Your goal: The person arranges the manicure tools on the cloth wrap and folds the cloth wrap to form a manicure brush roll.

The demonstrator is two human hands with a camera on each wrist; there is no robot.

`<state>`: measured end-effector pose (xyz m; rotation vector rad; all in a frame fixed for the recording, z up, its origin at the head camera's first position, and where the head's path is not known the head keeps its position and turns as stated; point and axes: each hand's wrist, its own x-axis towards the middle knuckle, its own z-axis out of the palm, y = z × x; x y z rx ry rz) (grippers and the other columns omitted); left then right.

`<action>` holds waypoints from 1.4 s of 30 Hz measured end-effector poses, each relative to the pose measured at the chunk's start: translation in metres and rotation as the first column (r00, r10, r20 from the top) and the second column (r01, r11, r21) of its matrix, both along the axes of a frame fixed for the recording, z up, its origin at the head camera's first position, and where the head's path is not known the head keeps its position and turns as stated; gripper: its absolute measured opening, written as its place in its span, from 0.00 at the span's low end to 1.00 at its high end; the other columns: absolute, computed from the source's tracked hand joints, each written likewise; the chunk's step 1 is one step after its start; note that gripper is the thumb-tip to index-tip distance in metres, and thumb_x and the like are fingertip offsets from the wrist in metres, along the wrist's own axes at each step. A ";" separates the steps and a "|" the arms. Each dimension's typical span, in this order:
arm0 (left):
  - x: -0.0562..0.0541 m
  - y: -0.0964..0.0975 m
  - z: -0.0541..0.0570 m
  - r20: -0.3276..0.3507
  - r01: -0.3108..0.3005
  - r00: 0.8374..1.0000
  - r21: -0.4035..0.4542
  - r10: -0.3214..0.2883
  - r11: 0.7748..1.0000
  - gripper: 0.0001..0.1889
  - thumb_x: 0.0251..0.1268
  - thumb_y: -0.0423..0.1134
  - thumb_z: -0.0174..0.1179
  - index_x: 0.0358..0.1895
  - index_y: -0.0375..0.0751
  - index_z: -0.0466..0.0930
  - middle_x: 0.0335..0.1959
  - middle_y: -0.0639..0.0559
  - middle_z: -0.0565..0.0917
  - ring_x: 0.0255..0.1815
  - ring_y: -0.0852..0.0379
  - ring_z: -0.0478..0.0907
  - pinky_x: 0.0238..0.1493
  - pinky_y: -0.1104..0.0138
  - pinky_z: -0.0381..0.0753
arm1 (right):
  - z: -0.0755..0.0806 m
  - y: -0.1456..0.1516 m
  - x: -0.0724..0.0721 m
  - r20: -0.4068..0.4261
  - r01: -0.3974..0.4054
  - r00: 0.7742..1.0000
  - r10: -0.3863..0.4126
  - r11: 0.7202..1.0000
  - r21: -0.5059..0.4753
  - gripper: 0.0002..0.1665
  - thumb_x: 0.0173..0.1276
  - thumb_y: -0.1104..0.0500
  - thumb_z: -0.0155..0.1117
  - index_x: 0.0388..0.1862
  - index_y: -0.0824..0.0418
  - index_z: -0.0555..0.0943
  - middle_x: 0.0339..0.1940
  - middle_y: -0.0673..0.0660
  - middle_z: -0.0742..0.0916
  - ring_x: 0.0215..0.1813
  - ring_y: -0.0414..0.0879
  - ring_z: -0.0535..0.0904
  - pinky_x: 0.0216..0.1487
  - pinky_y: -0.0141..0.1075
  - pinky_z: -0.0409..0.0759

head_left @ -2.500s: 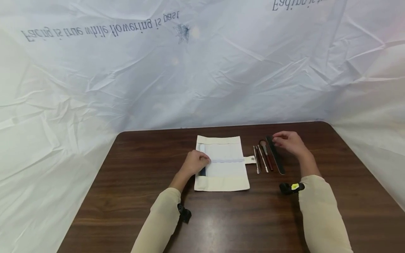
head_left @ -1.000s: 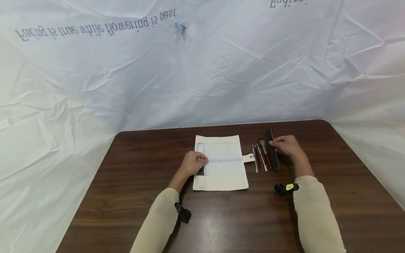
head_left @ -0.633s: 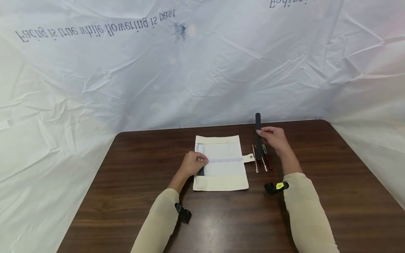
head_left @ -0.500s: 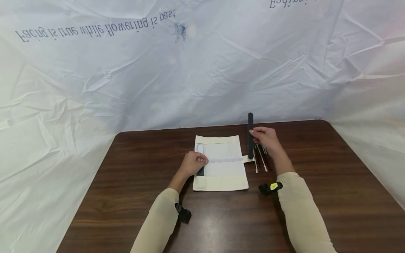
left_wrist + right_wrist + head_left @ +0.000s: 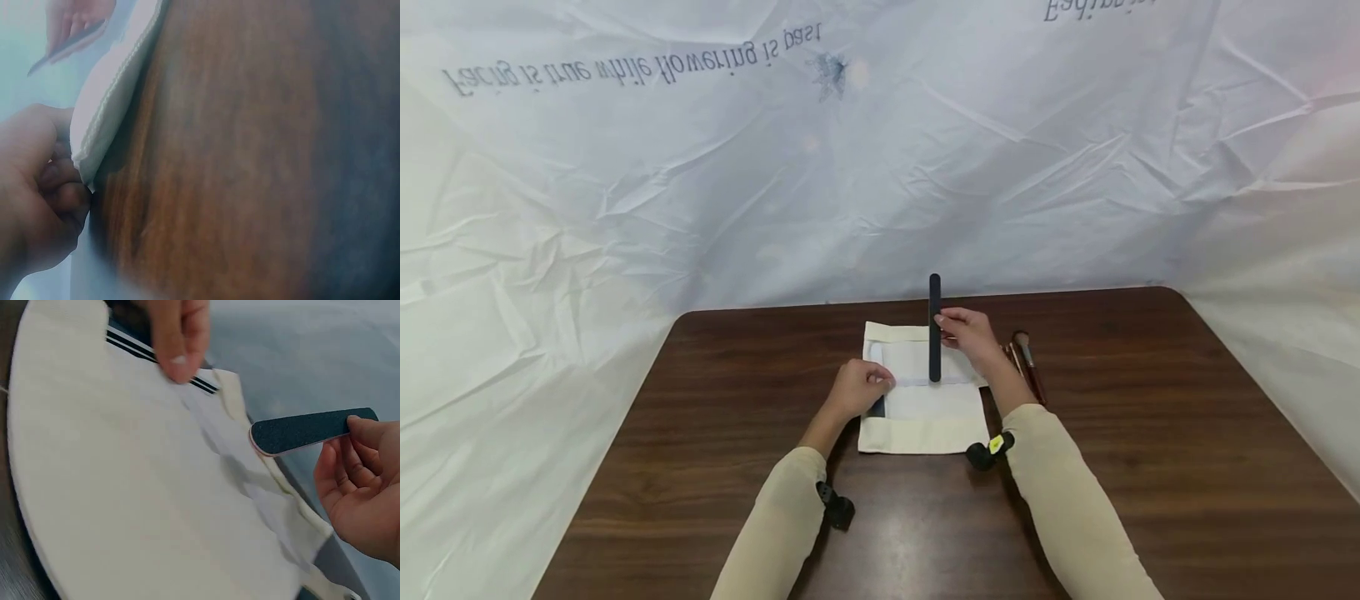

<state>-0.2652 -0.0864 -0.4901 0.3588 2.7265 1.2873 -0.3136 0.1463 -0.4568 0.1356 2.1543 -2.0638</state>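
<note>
My right hand (image 5: 968, 337) pinches a long black nail file (image 5: 935, 333) between thumb and fingers, holding it upright over the open cream cloth pouch (image 5: 925, 437). In the right wrist view, the nail file (image 5: 300, 432) shows a rounded free end and a pale edge. My left hand (image 5: 856, 389) grips the pouch's left side, thumb and fingertips at the pale elastic band. Beneath those fingers lies a flat striped strip (image 5: 128, 342), partly covered by the hand. In the left wrist view, curled fingers meet the pouch's edge (image 5: 112, 106).
Right of the pouch lie a soft brush (image 5: 1028, 362) with a reddish handle and slim metal tools (image 5: 1013, 357), partly behind my right forearm. Everything rests on a dark wooden table (image 5: 700, 467). A white printed sheet (image 5: 880, 183) hangs behind the table.
My right hand took hold of the nail file at the right, raised it upright and carried it left until it is over the pouch. My left hand stays on the pouch.
</note>
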 end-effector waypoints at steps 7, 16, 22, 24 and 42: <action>-0.001 0.005 0.000 0.004 0.004 1.000 -0.017 -0.004 1.000 0.07 0.69 0.37 0.65 0.39 0.39 0.91 0.17 0.55 0.75 0.21 0.61 0.67 0.30 0.70 0.69 | -0.013 -0.028 -0.006 0.012 0.045 0.999 -0.044 0.993 -0.105 0.23 0.78 0.62 0.58 0.66 0.73 0.74 0.34 0.44 0.83 0.33 0.34 0.78 0.36 0.24 0.81; -0.002 0.005 -0.001 -0.012 0.021 1.000 0.005 -0.021 1.000 0.07 0.69 0.37 0.65 0.39 0.38 0.91 0.15 0.58 0.71 0.19 0.62 0.66 0.27 0.71 0.67 | -0.025 -0.040 -0.012 0.043 0.080 0.996 -0.072 0.968 -0.237 0.18 0.77 0.63 0.58 0.61 0.71 0.76 0.29 0.42 0.83 0.30 0.33 0.78 0.34 0.24 0.80; -0.004 0.001 -0.003 -0.013 0.030 0.999 0.032 -0.030 0.999 0.07 0.69 0.36 0.65 0.39 0.38 0.91 0.12 0.60 0.68 0.16 0.64 0.62 0.25 0.72 0.65 | -0.025 -0.041 -0.012 0.062 0.097 0.995 -0.081 0.946 -0.309 0.11 0.77 0.64 0.58 0.55 0.65 0.77 0.28 0.44 0.84 0.29 0.35 0.78 0.34 0.25 0.80; -0.004 0.000 -0.004 -0.006 0.031 1.000 0.045 -0.031 0.999 0.07 0.69 0.35 0.64 0.39 0.38 0.91 0.12 0.60 0.67 0.15 0.64 0.61 0.24 0.72 0.64 | -0.025 -0.041 -0.012 0.070 0.093 0.995 -0.075 0.946 -0.310 0.12 0.77 0.64 0.58 0.56 0.66 0.77 0.29 0.45 0.84 0.29 0.35 0.79 0.34 0.25 0.81; -0.005 -0.004 -0.004 0.007 0.017 1.000 0.073 -0.017 0.997 0.06 0.67 0.35 0.65 0.39 0.38 0.91 0.12 0.59 0.66 0.15 0.63 0.61 0.23 0.72 0.61 | -0.022 -0.039 -0.018 0.119 -0.211 0.971 0.209 0.978 0.001 0.17 0.77 0.62 0.60 0.59 0.71 0.77 0.36 0.51 0.84 0.34 0.38 0.83 0.37 0.27 0.85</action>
